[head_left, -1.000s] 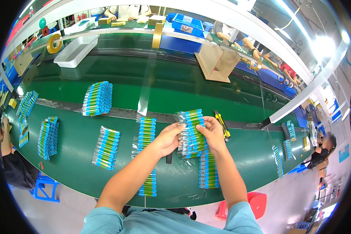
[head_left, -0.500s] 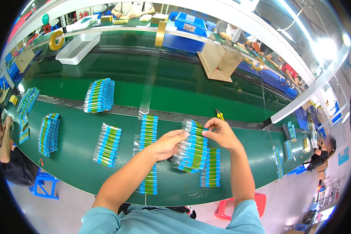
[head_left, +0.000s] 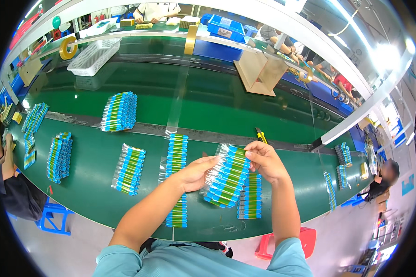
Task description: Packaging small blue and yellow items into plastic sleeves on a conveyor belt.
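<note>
A stack of blue-and-green striped packs (head_left: 229,177) with clear plastic film along one side is held up over the bench, tilted. My left hand (head_left: 195,175) is closed on its left, film-covered edge, with part of the fingers hidden behind it. At the upper right corner, my right hand (head_left: 266,159) pinches the stack between thumb and fingers. Beneath my left forearm runs a long flat row of similar packs (head_left: 177,150), partly covered by the arm. Another row of packs (head_left: 251,198) lies just behind the held stack, partly hidden by it.
Further stacks of packs (head_left: 129,169) lie to the left, one stack (head_left: 119,111) beyond the dark strip. A yellow cutter (head_left: 261,136) lies past my right hand. Clear tape (head_left: 174,113) stretches across the green bench (head_left: 217,111). A white basket (head_left: 94,56) stands far left; people sit around.
The held stack has turned slightly, showing more of its striped face. My right hand has shifted a little to the right with its corner; my left hand stays nearly in place.
</note>
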A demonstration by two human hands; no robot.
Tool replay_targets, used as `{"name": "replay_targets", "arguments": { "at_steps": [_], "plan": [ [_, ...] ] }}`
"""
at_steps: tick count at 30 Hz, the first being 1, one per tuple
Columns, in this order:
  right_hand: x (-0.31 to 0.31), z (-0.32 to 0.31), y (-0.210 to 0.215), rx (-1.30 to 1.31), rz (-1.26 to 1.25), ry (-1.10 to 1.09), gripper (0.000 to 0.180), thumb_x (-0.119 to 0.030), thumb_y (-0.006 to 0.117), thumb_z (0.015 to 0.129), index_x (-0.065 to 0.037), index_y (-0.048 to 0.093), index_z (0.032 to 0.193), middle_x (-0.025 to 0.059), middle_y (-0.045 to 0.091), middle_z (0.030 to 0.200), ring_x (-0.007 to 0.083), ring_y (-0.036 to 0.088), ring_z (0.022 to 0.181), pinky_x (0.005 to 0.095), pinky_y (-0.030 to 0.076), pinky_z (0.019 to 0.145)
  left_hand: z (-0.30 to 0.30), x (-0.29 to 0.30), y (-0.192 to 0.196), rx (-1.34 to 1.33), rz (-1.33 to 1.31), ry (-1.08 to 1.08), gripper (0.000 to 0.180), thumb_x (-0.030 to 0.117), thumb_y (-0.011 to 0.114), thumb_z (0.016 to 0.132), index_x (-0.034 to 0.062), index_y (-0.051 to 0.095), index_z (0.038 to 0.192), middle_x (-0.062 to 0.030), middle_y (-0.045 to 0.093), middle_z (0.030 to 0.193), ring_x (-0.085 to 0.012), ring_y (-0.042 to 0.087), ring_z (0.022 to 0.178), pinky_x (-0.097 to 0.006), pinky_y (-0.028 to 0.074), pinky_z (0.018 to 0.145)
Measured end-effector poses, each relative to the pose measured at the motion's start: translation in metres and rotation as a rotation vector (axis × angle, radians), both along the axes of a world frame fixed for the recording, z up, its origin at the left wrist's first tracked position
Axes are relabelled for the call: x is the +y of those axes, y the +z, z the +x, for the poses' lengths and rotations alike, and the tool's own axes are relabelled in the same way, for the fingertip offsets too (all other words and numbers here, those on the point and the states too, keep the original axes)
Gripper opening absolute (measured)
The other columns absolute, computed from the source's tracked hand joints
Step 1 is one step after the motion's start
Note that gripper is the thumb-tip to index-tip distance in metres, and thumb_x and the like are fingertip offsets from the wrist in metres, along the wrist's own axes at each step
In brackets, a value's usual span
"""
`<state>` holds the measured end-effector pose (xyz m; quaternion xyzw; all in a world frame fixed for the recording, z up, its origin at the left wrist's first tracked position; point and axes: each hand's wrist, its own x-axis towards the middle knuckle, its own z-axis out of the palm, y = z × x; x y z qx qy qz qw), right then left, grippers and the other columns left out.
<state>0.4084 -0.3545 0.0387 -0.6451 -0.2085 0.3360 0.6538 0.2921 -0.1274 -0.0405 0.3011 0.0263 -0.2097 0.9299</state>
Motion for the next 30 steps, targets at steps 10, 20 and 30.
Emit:
{"name": "replay_targets", "arguments": {
  "at_steps": [10,20,30],
  "plan": [
    [-0.007,-0.022,0.024,0.327,0.359,-0.137,0.013,-0.007,0.064,0.096,-0.007,0.061,0.109,0.0049,0.069,0.097,0.0121,0.067,0.080,0.0272,0.056,0.069,-0.002,-0.002,0.002,0.124,0.093,0.150,0.033,0.028,0.051,0.106,0.0033,0.058,0.127,-0.0088,0.068,0.119,-0.0200,0.068,0.106,-0.038,0.056,0.093],
    [0.026,-0.065,-0.021,-0.706,-0.303,-0.436,0.010,-0.005,0.069,0.090,-0.001,0.063,0.096,0.0045,0.065,0.082,0.0048,0.057,0.064,0.0263,0.043,0.051,-0.017,-0.019,0.019,0.090,0.035,0.211,0.029,0.024,0.050,0.106,0.0068,0.056,0.128,-0.0054,0.067,0.118,-0.0165,0.066,0.108,-0.035,0.053,0.094],
    [0.004,-0.068,-0.006,-0.376,0.095,-0.058,0.009,-0.007,0.070,0.091,-0.001,0.066,0.097,0.0009,0.065,0.090,0.0074,0.054,0.077,0.0234,0.043,0.067,-0.020,-0.007,0.010,0.141,0.012,0.220,0.031,0.022,0.045,0.105,0.0088,0.055,0.131,-0.0064,0.065,0.124,-0.0188,0.063,0.114,-0.040,0.050,0.099]
  ]
}}
